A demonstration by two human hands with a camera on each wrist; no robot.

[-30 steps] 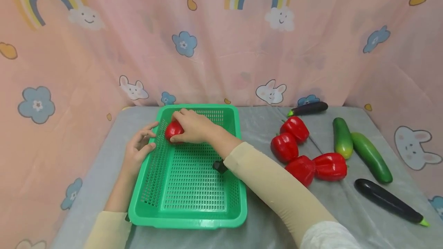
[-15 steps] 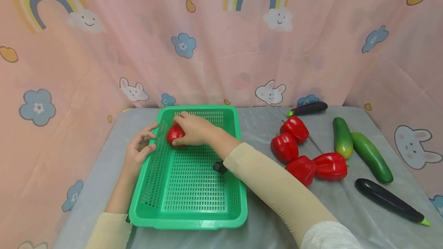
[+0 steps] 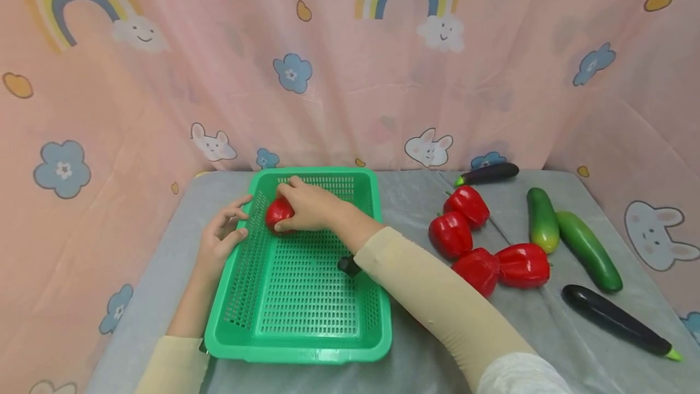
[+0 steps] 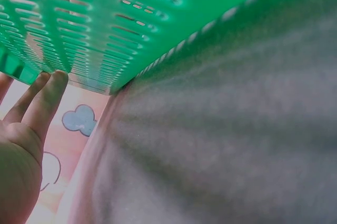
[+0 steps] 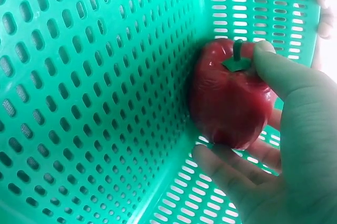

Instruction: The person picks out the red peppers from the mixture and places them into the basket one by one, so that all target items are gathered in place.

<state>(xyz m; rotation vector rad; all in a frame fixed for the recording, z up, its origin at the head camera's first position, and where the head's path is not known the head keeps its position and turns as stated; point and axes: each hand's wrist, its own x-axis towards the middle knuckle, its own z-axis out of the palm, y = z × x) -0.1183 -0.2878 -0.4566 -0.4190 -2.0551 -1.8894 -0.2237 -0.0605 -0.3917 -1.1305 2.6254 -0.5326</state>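
My right hand [image 3: 310, 204] reaches into a green perforated plastic basket [image 3: 298, 355] and grips a red bell pepper [image 3: 276, 215] near its far left corner. Seen from the right wrist, the thumb lies by the green stem of the bell pepper [image 5: 226, 100], and the other fingers pass beneath and behind it. There the pepper sits close to the basket's perforated wall [image 5: 89, 76]. My left hand [image 3: 219, 241] is at the basket's left rim with relaxed fingers. In the left wrist view, fingertips of that hand [image 4: 21, 155] touch the basket's outer side.
Right of the basket, several red bell peppers [image 3: 450, 235] lie in a group on the grey cloth [image 3: 421, 345]. Beyond them are a dark eggplant [image 3: 489, 173], two green cucumbers [image 3: 587, 252] [image 3: 542, 217] and another eggplant [image 3: 618, 320]. A pink patterned curtain [image 3: 350, 96] stands behind.
The right hand and its bell pepper have shifted slightly toward me and to the right inside the basket. The left hand stays at the rim.
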